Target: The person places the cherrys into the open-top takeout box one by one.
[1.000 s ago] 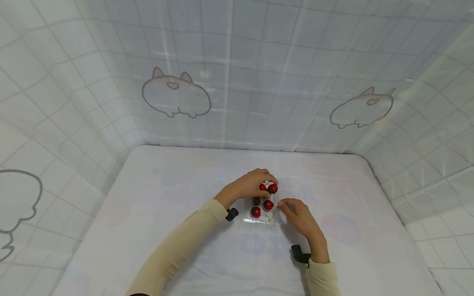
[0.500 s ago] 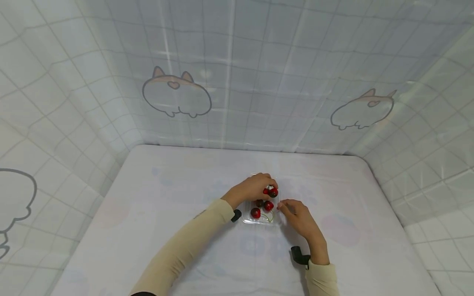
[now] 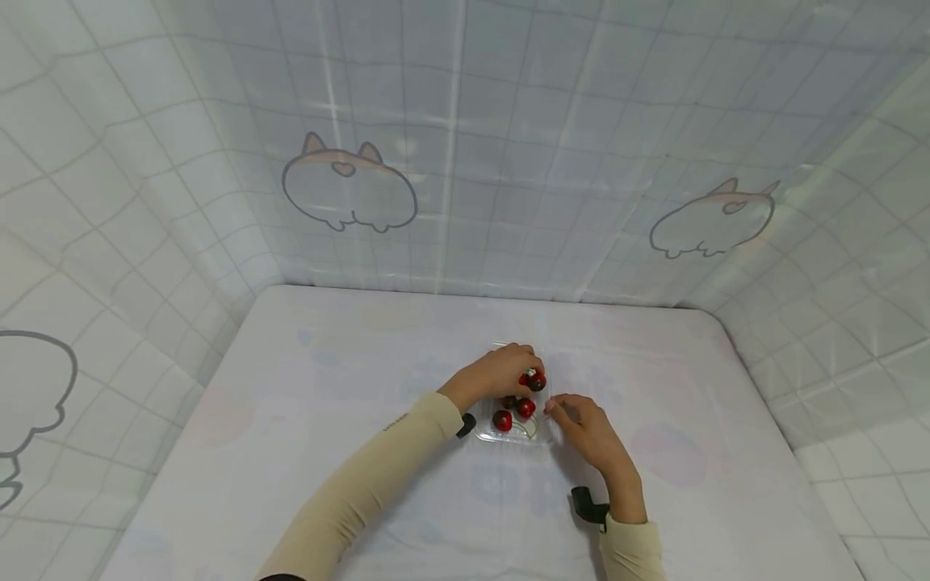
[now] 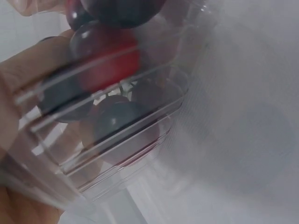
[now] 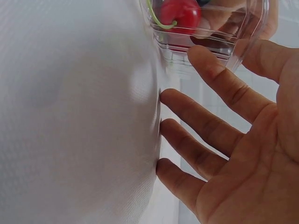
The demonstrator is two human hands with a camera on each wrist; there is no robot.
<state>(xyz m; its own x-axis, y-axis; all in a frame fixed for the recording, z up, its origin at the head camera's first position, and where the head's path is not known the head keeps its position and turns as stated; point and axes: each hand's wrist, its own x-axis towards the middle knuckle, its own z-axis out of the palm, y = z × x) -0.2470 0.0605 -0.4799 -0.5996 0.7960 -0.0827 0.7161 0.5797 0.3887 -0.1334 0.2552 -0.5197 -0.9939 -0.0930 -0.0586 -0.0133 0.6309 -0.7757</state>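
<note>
A clear plastic container (image 3: 501,436) holding several red and dark cherries (image 3: 503,420) sits on the table. My left hand (image 3: 497,373) reaches over its far part, fingers curled round a dark-red cherry (image 3: 536,381). Through the clear wall in the left wrist view, cherries (image 4: 126,133) crowd close to the fingers, which are partly hidden. My right hand (image 3: 590,429) is at the container's right side. In the right wrist view its index finger (image 5: 219,79) touches the outer wall, the thumb lies by the rim, and the other fingers rest spread on the cloth.
A pale patterned cloth (image 3: 349,347) covers the table. White tiled-pattern curtains (image 3: 494,161) with cartoon animal outlines stand behind it and on both sides. Black wrist camera mounts (image 3: 587,504) sit below each hand.
My left hand has moved slightly nearer and lower over the container, the cherry at its fingertips coming along. My right hand has stayed at the container's edge.
</note>
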